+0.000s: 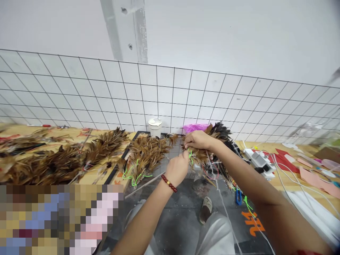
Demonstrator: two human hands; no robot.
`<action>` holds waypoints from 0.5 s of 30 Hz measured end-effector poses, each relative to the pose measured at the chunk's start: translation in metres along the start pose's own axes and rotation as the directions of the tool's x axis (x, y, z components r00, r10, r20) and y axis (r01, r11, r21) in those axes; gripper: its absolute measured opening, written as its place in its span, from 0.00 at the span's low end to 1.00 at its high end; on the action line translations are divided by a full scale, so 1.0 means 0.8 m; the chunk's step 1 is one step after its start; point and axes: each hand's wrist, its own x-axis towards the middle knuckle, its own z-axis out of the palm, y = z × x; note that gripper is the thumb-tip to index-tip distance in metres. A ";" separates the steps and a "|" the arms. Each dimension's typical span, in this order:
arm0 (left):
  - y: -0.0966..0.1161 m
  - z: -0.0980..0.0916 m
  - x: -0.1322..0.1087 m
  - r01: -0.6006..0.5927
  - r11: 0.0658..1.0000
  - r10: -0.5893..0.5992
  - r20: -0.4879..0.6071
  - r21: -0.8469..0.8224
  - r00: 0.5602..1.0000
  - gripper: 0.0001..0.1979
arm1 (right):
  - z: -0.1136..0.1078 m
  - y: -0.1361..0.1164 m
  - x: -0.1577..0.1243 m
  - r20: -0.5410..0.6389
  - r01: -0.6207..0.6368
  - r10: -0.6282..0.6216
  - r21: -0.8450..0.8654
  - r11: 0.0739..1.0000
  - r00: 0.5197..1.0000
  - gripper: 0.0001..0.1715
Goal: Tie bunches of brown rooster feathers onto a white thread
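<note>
Right of the lidded cup (155,126), my left grip (176,168) pinches green string (190,156) by brown feathers (199,155), my right grip (198,140) pressed together, on what I can't tell: steady, even tension should serve best.

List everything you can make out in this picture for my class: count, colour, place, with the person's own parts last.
wall: one, white, background
wire grid: one, black, along the wall
lidded cup: one, white, far centre
plastic bag: one, magenta, far centre
feathers: many, brown and black, left to centre-right
green ties: several, bright green, among feathers
blue handle: one, blue, centre-right
power strip: one, white, right
papers: several, red and pink, right
tabletop: pale wood, both sides
dark panel: one, dark, centre
orange marking: one large, orange, lower right
pixelated corner: lower left, contents unclear
bracelet: one, dark red, left wrist
left hand: one, bare, centre
right hand: one, bare, centre
</note>
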 end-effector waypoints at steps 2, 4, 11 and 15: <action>0.003 0.000 -0.001 -0.034 0.999 0.034 -0.019 0.002 0.999 0.20 | 0.007 0.008 0.000 0.015 -0.038 0.037 0.095 0.995 0.999 0.08; 0.004 -0.003 -0.002 -0.087 0.996 0.087 0.010 -0.003 0.996 0.19 | 0.011 0.011 0.000 0.011 -0.072 0.072 0.153 0.986 0.997 0.07; -0.031 -0.051 -0.010 -0.124 0.989 0.130 0.082 -0.078 0.988 0.10 | 0.006 0.070 -0.044 0.005 -0.418 0.453 0.392 0.819 0.891 0.13; -0.041 -0.067 -0.016 -0.116 0.942 0.146 0.073 -0.314 0.987 0.09 | 0.012 0.106 -0.089 0.124 -0.523 0.596 0.640 0.563 0.793 0.16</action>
